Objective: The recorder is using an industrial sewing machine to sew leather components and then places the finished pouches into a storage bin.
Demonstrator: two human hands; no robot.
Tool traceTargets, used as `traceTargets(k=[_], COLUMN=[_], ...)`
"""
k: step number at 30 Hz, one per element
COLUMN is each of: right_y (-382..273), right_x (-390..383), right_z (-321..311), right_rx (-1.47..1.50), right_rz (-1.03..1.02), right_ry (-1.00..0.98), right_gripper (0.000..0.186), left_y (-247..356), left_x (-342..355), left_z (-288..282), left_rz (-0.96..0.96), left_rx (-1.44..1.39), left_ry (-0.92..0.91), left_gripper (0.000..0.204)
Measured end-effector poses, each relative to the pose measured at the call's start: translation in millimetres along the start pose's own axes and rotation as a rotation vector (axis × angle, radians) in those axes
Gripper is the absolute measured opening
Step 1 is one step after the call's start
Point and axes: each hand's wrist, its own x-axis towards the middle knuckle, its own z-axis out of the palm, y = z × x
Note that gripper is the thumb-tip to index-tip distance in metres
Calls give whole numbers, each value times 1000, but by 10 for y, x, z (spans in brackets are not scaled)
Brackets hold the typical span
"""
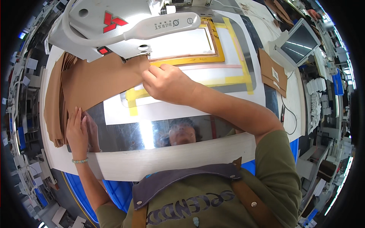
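Note:
A brown fabric panel point(102, 78) stretches from the left of the work surface to below the white sewing machine head point(91, 22). My right hand point(165, 83) is closed in a pinch on the panel's right end, just right of the machine's lower part. Down at the panel's lower left corner, my left hand point(77, 129) lies with its fingers stretched out, touching the edge. A stack of folded brown fabric point(55, 102) sits left of the panel, close beside my left fingers. The machine head hides the panel's far edge.
A yellow-bordered frame template point(213, 59) lies on a white sheet point(182, 110) with yellow tape. A shiny metal plate point(125, 133) spans the near side. At right are a screen point(300, 41), more brown pieces point(273, 72) and a cable point(294, 119).

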Motion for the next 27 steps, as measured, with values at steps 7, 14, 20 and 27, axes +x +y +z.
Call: traceTargets(k=[7, 14, 20, 27], right_y=[-84, -86, -66, -33], right_x=[95, 192, 190, 223], right_z=[158, 256, 273, 305], right_rx=[16, 24, 20, 34], right_rz=[-1, -37, -36, -78], right_ry=[58, 60, 81, 44], right_gripper=[11, 7, 9, 11], left_y=[-102, -194, -197, -197], left_x=[-87, -232, -217, -307], left_z=[-27, -19, -19, 26], left_rz=[-93, -57, -60, -97], left_rx=[64, 18, -4, -7], left_ry=[-64, 3, -6, 35], left_gripper=[37, 36, 35, 35])
